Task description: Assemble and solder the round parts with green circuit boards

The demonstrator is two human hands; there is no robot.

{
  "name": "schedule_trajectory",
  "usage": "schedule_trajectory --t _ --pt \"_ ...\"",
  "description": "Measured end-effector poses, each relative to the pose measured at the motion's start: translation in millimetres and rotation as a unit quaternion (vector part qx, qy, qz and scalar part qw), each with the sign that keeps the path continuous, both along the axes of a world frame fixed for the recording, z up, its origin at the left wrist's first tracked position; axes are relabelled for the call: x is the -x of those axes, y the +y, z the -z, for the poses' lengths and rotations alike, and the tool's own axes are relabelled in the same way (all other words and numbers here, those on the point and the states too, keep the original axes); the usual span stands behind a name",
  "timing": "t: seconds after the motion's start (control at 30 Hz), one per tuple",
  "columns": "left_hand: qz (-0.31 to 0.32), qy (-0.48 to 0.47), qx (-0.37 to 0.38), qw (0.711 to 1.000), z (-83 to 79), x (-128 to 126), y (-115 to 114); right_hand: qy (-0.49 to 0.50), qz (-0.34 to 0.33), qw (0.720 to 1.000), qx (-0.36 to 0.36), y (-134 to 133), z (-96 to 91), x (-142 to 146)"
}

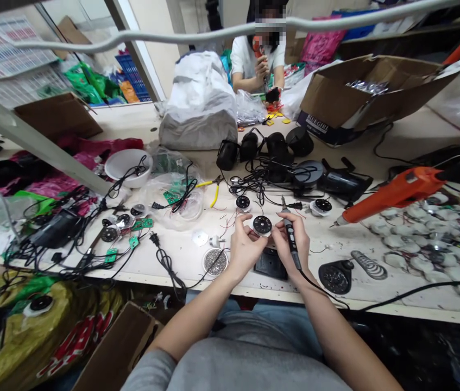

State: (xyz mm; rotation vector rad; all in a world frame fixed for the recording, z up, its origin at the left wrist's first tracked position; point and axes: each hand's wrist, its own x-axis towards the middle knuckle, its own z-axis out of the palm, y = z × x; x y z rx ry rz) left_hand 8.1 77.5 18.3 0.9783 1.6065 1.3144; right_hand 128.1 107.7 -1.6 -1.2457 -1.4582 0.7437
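Observation:
My left hand (245,245) is closed around the side of a small round white part with a black, dotted disc face (262,225). Between the thumb and fingers of my right hand (300,244) lies a grey pen-shaped soldering iron (291,236), its tip pointing away from me and its black cord running down my wrist. My right fingertips also reach the edge of the round part. Below my hands a black plastic piece (270,264) lies on the bench. Similar round parts lie just beyond, one dark-faced (243,203) and another at right (322,206).
A bowl of small screws (215,262) stands left of my hands, with yellow-handled pliers (215,193) behind. An orange electric screwdriver (396,193) hangs at right above many white round parts (417,244). Black housings (276,145) and cables sit behind. A co-worker (260,65) sits opposite.

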Motion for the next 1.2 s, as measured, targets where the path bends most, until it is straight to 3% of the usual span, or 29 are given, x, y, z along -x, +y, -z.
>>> schedule_trajectory --t 0.27,0.5,0.67,1.2 --pt "0.075 -0.020 0.009 0.997 3.2 16.0 -1.1 0.001 -0.007 1.000 0.013 3.4 -1.7 -8.4" --pt "0.033 0.061 -0.029 0.997 4.9 19.8 -8.3 0.013 -0.003 0.999 0.029 1.9 -2.2 -13.0" --pt "0.052 0.135 -0.091 0.985 3.6 18.3 -14.4 0.022 0.004 0.999 0.039 3.0 1.0 -13.7" --pt "0.077 0.179 -0.109 0.975 9.0 22.0 -13.4 0.026 0.002 0.998 0.055 4.7 0.2 -13.9"
